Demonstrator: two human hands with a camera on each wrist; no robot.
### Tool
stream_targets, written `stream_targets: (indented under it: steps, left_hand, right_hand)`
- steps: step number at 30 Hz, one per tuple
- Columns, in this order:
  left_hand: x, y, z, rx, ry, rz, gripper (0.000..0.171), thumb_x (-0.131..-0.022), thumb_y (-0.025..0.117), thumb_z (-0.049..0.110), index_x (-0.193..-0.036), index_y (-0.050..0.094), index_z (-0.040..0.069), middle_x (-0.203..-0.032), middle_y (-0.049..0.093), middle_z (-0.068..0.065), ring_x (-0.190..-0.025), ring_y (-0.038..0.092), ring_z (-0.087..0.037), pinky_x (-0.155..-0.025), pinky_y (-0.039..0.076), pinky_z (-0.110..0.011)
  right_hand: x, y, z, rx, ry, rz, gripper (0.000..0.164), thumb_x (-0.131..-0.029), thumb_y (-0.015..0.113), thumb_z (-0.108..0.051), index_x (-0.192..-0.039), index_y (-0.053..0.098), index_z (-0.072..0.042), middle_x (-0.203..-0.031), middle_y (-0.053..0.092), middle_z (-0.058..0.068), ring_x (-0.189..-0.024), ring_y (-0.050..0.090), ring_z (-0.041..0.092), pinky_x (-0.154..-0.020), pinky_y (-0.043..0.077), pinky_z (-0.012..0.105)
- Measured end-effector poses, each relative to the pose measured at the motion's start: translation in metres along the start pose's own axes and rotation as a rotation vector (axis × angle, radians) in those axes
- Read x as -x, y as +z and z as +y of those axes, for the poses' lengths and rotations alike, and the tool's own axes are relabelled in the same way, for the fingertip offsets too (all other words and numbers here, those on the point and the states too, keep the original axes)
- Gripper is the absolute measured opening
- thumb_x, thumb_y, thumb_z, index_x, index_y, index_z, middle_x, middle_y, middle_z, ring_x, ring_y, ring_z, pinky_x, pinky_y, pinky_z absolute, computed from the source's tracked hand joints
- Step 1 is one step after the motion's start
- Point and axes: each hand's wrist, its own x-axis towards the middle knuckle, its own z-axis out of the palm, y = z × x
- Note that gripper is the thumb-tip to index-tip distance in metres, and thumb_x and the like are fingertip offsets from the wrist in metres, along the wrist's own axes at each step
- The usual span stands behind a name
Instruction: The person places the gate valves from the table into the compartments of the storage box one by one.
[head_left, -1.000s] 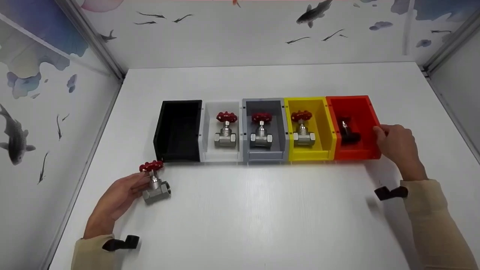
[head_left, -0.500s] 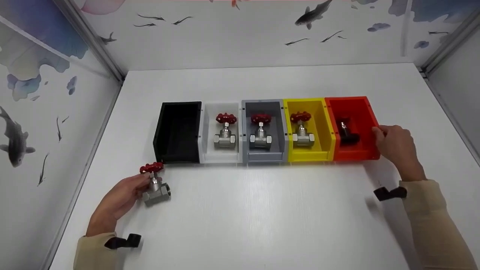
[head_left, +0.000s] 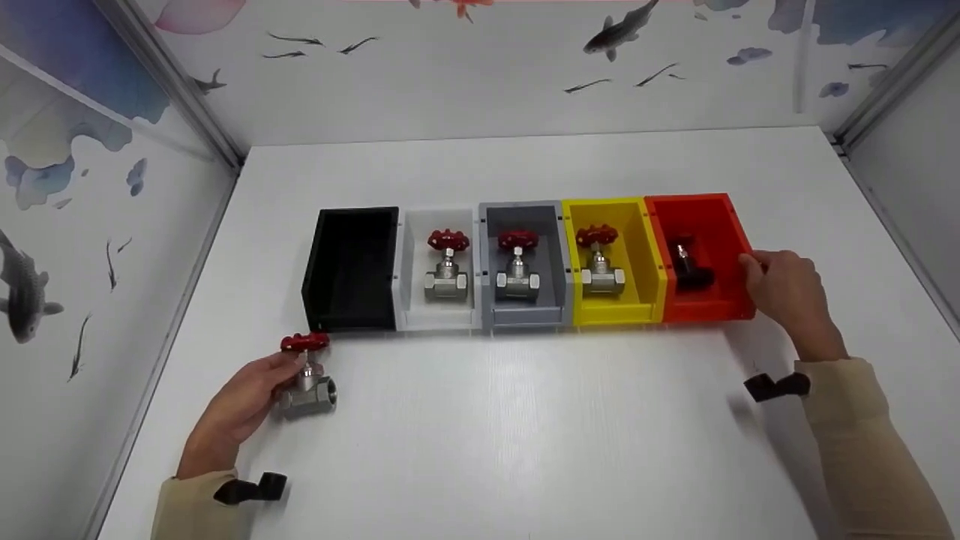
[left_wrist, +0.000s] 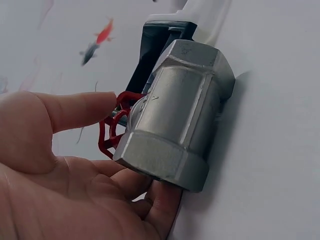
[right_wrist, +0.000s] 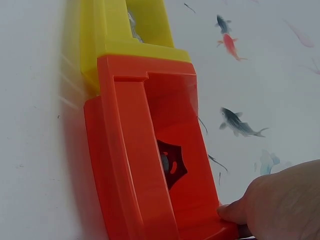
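My left hand (head_left: 244, 401) holds a gate valve (head_left: 309, 396) by its neck, just in front of the black bin (head_left: 351, 319). The valve has a silver body and a red handwheel (head_left: 304, 342). Close up in the left wrist view, the valve body (left_wrist: 172, 110) stands near the table with the thumb at the wheel side and fingers beneath. On the far side, my right hand (head_left: 791, 296) grips the right wall of the red bin (head_left: 709, 310), its thumb on the rim. Inside that bin lies a dark valve (head_left: 691, 271) with a dark red wheel (right_wrist: 175, 165).
Between the black and red bins stand a white bin (head_left: 439, 319), a grey bin (head_left: 525, 316) and a yellow bin (head_left: 619, 313). Each holds a silver valve with a red handwheel. Walls printed with fish (head_left: 619, 31) enclose the white table (head_left: 525, 435).
The left thumb has come over the valve's neck. The valve has moved slightly toward me and turned a little. My right hand stays on the red bin, and the head view has shifted slightly.
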Motion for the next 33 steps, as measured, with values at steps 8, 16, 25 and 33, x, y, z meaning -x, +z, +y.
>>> stream_targets:
  steps: [8, 16, 25, 33]
  left_hand:
    - [0.002, 0.001, 0.0, -0.008, 0.015, -0.006, 0.051, -0.106, 0.046, 0.024, -0.144, 0.038, -0.009, -0.122, 0.05, -0.006, -0.107, 0.039, -0.016, -0.085, 0.038, -0.024]
    - [0.006, 0.0, 0.0, 0.047, 0.054, -0.071, 0.058, -0.107, 0.042, 0.02, -0.153, 0.019, -0.009, -0.153, 0.032, -0.024, -0.139, 0.022, -0.026, -0.112, 0.022, -0.036]
    - [0.01, 0.003, -0.002, 0.045, 0.082, -0.028, 0.067, -0.105, 0.05, 0.022, -0.157, 0.014, -0.001, -0.151, 0.04, -0.021, -0.125, 0.046, -0.006, -0.108, 0.026, -0.028]
    - [0.01, 0.005, -0.003, 0.032, 0.136, 0.019, 0.062, -0.103, 0.053, 0.015, -0.153, 0.022, -0.004, -0.142, 0.049, -0.018, -0.115, 0.054, -0.001, -0.095, 0.04, -0.015]
  right_hand:
    - [-0.001, 0.001, 0.0, 0.004, 0.002, 0.012, 0.05, -0.106, 0.043, -0.028, -0.136, 0.049, 0.012, -0.094, 0.064, 0.03, -0.071, 0.053, 0.029, -0.056, 0.043, 0.032]
    - [-0.001, 0.002, 0.001, 0.001, -0.017, 0.022, 0.049, -0.106, 0.043, -0.027, -0.134, 0.052, 0.012, -0.082, 0.063, 0.023, -0.069, 0.051, 0.027, -0.055, 0.04, 0.033]
    - [-0.001, 0.002, 0.0, 0.02, -0.01, 0.011, 0.047, -0.106, 0.044, -0.023, -0.134, 0.051, 0.014, -0.087, 0.062, 0.026, -0.069, 0.051, 0.028, -0.054, 0.042, 0.033]
    - [-0.001, 0.001, 0.0, 0.003, 0.005, -0.007, 0.052, -0.107, 0.042, -0.029, -0.136, 0.048, 0.014, -0.096, 0.063, 0.031, -0.072, 0.053, 0.029, -0.056, 0.043, 0.033]
